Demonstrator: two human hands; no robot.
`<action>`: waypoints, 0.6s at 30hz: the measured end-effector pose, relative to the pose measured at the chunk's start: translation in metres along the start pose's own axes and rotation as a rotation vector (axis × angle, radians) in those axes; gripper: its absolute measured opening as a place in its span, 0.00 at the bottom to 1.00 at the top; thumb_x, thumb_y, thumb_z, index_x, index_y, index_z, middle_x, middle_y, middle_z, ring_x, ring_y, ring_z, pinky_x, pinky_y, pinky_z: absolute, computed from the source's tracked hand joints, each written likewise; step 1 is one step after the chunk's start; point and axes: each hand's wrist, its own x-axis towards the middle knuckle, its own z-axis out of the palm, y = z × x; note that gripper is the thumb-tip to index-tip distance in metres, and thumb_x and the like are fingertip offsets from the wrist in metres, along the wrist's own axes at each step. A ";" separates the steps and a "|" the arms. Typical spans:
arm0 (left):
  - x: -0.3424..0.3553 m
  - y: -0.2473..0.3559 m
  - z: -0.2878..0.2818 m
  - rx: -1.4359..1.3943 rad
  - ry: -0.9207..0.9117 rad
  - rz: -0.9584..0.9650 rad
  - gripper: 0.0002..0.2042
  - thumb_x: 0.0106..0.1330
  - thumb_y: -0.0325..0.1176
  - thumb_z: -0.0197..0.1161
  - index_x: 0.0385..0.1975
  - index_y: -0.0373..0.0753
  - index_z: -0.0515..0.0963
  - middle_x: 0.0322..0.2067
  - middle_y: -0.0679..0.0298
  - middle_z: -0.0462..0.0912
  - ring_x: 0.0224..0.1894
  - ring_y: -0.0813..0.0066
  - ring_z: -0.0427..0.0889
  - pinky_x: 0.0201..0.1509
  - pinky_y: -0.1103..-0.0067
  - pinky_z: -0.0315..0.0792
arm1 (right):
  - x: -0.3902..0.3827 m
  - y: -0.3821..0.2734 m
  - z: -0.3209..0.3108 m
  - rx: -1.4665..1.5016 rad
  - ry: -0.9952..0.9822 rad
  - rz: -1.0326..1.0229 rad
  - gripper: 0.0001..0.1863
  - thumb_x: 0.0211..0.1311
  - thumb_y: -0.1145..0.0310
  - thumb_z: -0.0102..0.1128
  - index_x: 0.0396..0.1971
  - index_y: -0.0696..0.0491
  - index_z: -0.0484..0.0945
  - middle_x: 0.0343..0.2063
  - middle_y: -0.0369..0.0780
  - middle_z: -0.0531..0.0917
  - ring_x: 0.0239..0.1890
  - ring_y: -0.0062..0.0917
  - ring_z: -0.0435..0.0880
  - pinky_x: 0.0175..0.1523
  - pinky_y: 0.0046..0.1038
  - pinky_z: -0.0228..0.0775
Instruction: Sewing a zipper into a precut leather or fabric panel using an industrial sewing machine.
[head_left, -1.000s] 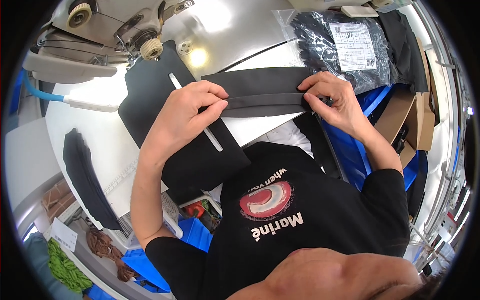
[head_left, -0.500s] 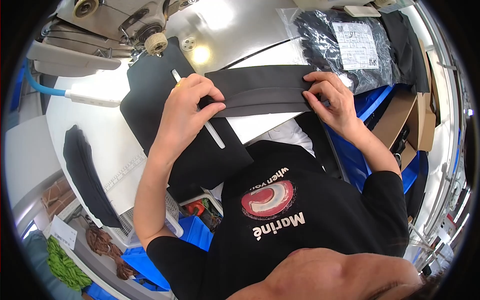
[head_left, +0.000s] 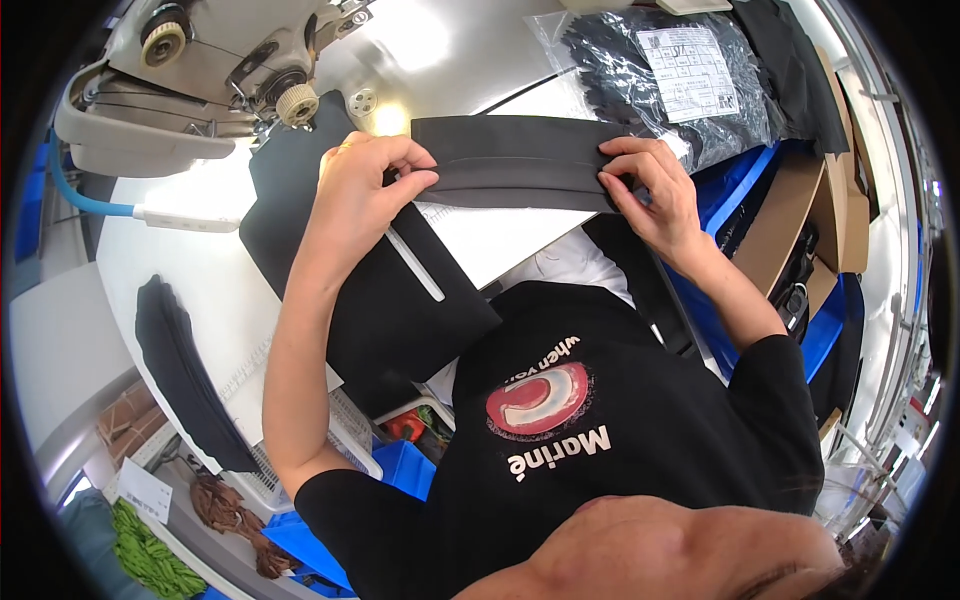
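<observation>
A dark grey-black fabric strip (head_left: 520, 145) is stretched level between my two hands above the table, with long crease or fold lines running along it. My left hand (head_left: 362, 195) pinches its left end between thumb and fingers. At the other end, my right hand (head_left: 652, 190) grips the strip with thumb and fingertips, the other fingers bent. Below my left hand lies a larger black panel (head_left: 390, 325), partly hidden by that hand and forearm. A narrow pale slot or bar (head_left: 415, 264) runs across the panel.
A sewing machine (head_left: 270, 80) stands at the far left, its blue hose (head_left: 80, 200) beside it. Stacked dark strips (head_left: 185, 370) lie on the white table at left. At right are a clear bag of black pieces (head_left: 610, 70), a cardboard box (head_left: 800, 210) and blue bins (head_left: 715, 290).
Both hands and the strip appear slightly farther up in the picture, the strip still held taut. The whole view has shifted a little. The grip of both hands looks the same.
</observation>
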 end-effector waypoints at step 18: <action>-0.038 -0.004 0.048 0.738 0.476 0.532 0.06 0.51 0.26 0.64 0.29 0.44 0.82 0.38 0.74 0.78 0.51 0.72 0.74 0.70 0.53 0.33 | -0.031 -0.036 0.021 -0.184 -0.152 -0.092 0.37 0.55 0.59 0.64 0.64 0.54 0.63 0.65 0.42 0.65 0.68 0.34 0.62 0.71 0.39 0.46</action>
